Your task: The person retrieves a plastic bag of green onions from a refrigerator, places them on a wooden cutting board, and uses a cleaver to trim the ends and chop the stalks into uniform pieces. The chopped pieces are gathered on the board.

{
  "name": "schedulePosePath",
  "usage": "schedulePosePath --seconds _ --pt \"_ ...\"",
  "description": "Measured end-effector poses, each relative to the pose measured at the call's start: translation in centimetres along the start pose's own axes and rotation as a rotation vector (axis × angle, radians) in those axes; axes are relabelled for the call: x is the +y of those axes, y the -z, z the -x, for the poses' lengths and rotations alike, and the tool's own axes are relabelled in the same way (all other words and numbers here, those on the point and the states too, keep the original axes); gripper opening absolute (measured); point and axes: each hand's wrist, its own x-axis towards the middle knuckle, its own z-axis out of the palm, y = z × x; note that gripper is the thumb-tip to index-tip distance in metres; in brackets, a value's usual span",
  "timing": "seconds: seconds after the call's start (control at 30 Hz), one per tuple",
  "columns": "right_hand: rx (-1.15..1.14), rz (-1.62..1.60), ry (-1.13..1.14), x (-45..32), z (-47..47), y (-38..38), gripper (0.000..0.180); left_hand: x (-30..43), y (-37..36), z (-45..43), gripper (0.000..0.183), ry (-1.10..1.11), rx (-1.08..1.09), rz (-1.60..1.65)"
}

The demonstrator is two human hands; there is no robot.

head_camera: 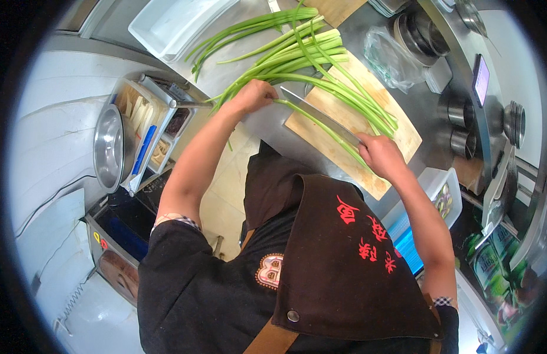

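My right hand [382, 155] is closed round the handle of a kitchen knife [322, 117], whose blade lies along a single celery stalk [329, 132]. That stalk slants across a wooden cutting board [388, 99] near its front edge. At the stalk's far left end, my left hand [258, 95] pinches it, just off the board. Behind the knife, several long celery stalks [357, 99] rest on the board. A larger bunch of celery [300, 48] spreads over the steel counter beyond, its thin ends passing near my left hand.
A white plastic tub [178, 26] stands at the back left. A clear plastic bag [390, 57] and metal bowls [426, 35] are at the back right. A steel basin [109, 148] leans left beside food containers [134, 106]. Near my right forearm is a white container [452, 194].
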Motion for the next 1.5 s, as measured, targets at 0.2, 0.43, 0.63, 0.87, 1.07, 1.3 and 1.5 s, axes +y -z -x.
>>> schedulePosePath --seconds 0.2,0.43,0.63,0.87,1.07,1.3,1.5 --pt "0.022 0.011 0.067 -0.6 -1.5 0.8 0.023 0.1 -0.4 0.2 0.019 -0.072 0.065 -0.08" --pt "-0.035 0.06 0.079 -1.4 -2.3 1.5 0.023 -1.1 -1.3 0.0 0.011 0.014 0.083 -0.079" --pt "-0.031 0.073 0.079 -1.2 -2.6 0.7 0.021 -0.8 -0.9 -0.1 0.012 -0.022 0.044 -0.062" --pt "-0.04 0.103 0.086 -2.4 -2.9 2.3 0.018 -0.6 -0.7 -0.2 0.015 0.021 0.019 -0.088" --pt "-0.057 0.099 0.106 -3.0 -3.3 2.9 0.018 -0.3 -0.7 -0.3 0.015 0.039 0.018 -0.088" --pt "-0.065 0.102 0.086 -3.3 -2.8 2.9 0.017 0.2 -0.3 -0.1 0.015 0.017 0.041 -0.019" --pt "-0.068 0.101 0.086 -2.9 -3.0 2.7 0.017 -1.4 -1.3 -0.4 0.014 0.047 0.052 -0.056"
